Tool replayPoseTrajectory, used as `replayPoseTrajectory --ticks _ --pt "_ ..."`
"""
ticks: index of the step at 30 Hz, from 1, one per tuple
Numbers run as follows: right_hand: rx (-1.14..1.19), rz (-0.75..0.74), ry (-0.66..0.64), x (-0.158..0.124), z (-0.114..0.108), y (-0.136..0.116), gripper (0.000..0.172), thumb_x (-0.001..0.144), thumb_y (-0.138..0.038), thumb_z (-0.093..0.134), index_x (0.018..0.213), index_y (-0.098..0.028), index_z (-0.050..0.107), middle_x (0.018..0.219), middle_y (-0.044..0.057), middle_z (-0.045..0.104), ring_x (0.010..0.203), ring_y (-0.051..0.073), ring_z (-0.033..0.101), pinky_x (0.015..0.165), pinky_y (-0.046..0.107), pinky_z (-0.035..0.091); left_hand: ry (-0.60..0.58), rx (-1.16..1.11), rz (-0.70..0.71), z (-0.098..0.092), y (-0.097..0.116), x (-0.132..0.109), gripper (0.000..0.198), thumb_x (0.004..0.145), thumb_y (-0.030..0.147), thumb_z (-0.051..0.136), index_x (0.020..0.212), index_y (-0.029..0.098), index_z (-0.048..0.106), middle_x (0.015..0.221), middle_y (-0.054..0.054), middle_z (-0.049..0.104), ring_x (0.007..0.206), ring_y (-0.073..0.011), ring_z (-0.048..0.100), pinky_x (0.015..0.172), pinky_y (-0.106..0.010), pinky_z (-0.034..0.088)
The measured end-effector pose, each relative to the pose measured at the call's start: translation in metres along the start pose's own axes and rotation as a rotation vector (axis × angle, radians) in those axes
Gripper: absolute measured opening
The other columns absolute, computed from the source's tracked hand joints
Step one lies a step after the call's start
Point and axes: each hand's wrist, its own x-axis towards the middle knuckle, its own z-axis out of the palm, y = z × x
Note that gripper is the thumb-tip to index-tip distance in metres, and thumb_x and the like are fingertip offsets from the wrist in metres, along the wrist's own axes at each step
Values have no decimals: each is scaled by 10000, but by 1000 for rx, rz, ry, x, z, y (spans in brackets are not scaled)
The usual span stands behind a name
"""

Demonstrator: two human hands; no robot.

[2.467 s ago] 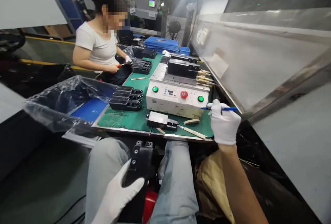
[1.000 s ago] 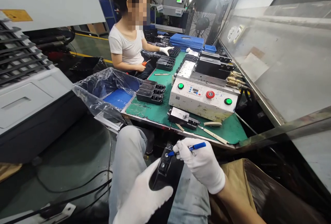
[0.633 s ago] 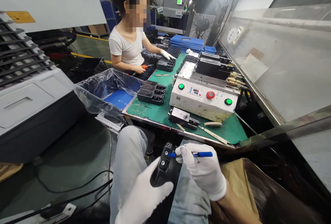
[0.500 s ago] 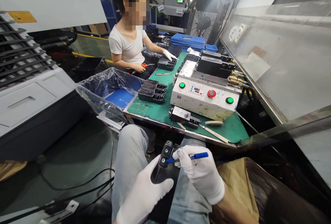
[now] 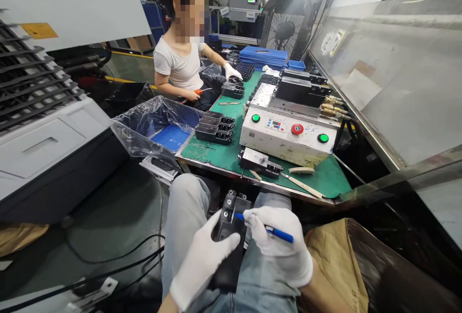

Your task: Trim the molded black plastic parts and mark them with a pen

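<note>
A black plastic housing (image 5: 233, 250) with metal-ringed holes at its far end is held over my lap. My left hand (image 5: 204, 257), in a white glove, grips its left side with the thumb across the top. My right hand (image 5: 279, 243), also gloved, pinches a slim blue pen-like tool (image 5: 279, 233). The blue tip meets or hovers just over the housing near the holes; I cannot tell which. Close ahead on the table edge lies another black housing (image 5: 260, 163), beside a pale-handled knife (image 5: 303, 186).
A white machine (image 5: 285, 142) with green and red buttons stands on the green table (image 5: 202, 156). Several black housings (image 5: 215, 127) lie left of it. A plastic-lined bin (image 5: 144, 132) adjoins the table. Across from me a co-worker (image 5: 180, 62) reaches to more housings, an orange-handled tool in the other hand.
The housing in my left hand has tipped so more of its top face shows. My right hand has turned the blue tool, its back end now lower. The co-worker's gloved hand has drawn back slightly.
</note>
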Motion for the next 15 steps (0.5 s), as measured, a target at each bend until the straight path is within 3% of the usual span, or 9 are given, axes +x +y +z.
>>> replayPoseTrajectory --ticks 4,8,15 --pt "98 21 35 -22 -4 -18 265 875 -50 620 1045 -230 715 894 30 801 748 180 763 686 284 605 183 -137 14 -7 6 25 535 828 519 701 1247 193 637 1223 -68 768 1079 -236 699 950 -334 564" --pt "41 26 -9 -51 14 -30 322 865 -45 610 1120 -221 697 887 37 800 758 202 767 707 325 627 331 -203 80 -14 6 54 496 810 526 721 1170 188 668 1246 -78 752 1122 -235 679 1007 -357 527" --pt "30 42 5 -68 48 -23 305 885 -23 628 1141 -178 686 964 69 794 867 197 764 791 334 613 322 -296 106 -9 19 61 453 788 480 764 1131 199 673 1149 -41 769 984 -170 688 900 -302 562"
